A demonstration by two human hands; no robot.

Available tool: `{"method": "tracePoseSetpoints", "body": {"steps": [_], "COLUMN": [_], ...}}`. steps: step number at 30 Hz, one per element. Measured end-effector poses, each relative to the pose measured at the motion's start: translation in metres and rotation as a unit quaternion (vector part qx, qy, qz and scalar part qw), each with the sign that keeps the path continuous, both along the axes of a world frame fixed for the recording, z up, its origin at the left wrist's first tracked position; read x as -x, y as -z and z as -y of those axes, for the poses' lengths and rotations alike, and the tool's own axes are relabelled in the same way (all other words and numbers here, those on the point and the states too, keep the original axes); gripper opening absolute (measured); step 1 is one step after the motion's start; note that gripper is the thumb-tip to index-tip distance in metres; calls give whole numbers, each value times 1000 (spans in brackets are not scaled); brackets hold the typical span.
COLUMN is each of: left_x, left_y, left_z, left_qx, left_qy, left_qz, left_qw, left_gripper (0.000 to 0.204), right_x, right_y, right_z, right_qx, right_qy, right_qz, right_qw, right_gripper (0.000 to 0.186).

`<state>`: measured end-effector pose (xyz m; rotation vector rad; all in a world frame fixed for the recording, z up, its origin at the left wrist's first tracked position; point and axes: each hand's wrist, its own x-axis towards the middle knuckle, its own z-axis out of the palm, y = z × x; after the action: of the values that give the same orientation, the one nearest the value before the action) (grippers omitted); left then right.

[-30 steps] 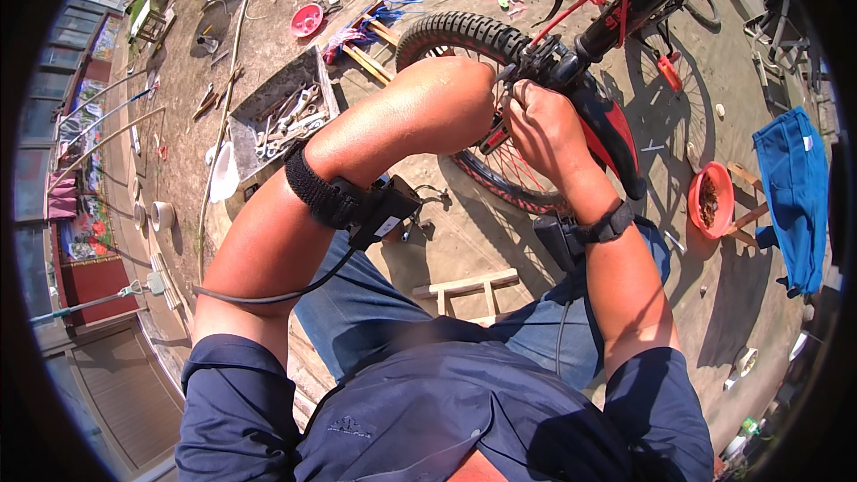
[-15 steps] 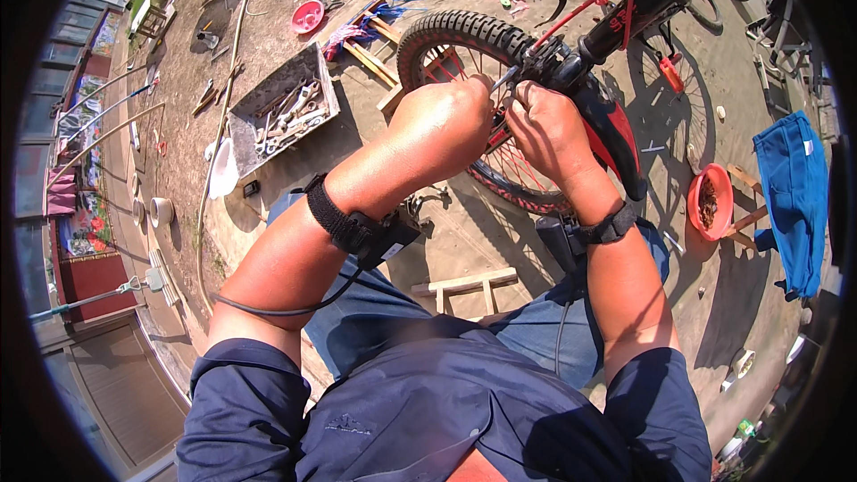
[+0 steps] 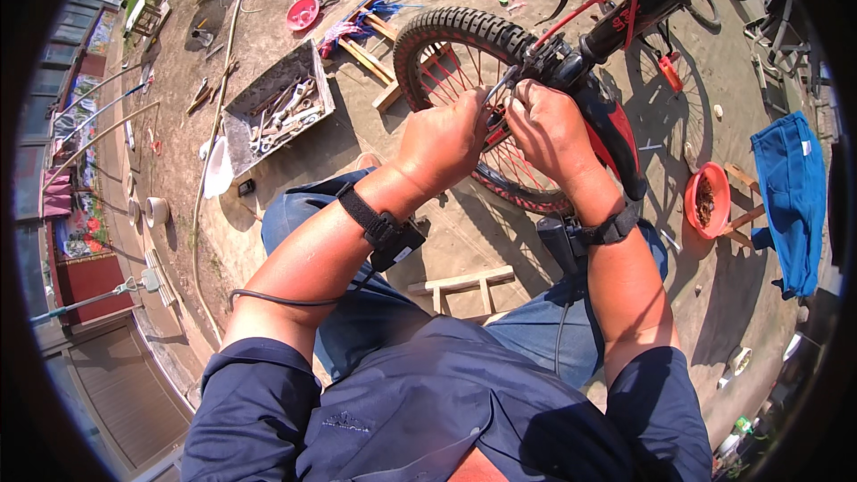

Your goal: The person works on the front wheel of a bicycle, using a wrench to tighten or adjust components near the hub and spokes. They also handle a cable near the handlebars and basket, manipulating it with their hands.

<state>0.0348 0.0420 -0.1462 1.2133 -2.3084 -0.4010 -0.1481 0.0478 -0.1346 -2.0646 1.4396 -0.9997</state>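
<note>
On my feed the left hand (image 3: 442, 145) grips a metal tool (image 3: 502, 83) beside the wheel (image 3: 439, 34); what the curled right hand (image 3: 549, 128) holds, I can't tell; toolbox (image 3: 299, 62) leftward, red bowl (image 3: 722, 201) rightward

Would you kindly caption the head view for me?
Left hand and right hand working at a spoked bicycle wheel, toolbox nearby.

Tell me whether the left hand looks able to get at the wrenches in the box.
Probably yes, perhaps with a lean: the wrenches lie uncovered in the open box, and nothing visible blocks the left hand. That hand seems occupied beside the bicycle tyre, though.
</note>
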Motion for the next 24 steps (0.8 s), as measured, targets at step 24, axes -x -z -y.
{"method": "tracePoseSetpoints", "body": {"steps": [24], "left_x": [-28], "left_y": [26], "left_z": [10], "left_qx": [-464], "left_qy": [-77], "left_qz": [-457], "left_qw": [755], "left_gripper": [14], "right_x": [91], "right_y": [-37], "right_z": [-11], "right_qx": [-146], "right_qy": [244], "right_qz": [109], "right_qw": [952], "right_gripper": [22]}}
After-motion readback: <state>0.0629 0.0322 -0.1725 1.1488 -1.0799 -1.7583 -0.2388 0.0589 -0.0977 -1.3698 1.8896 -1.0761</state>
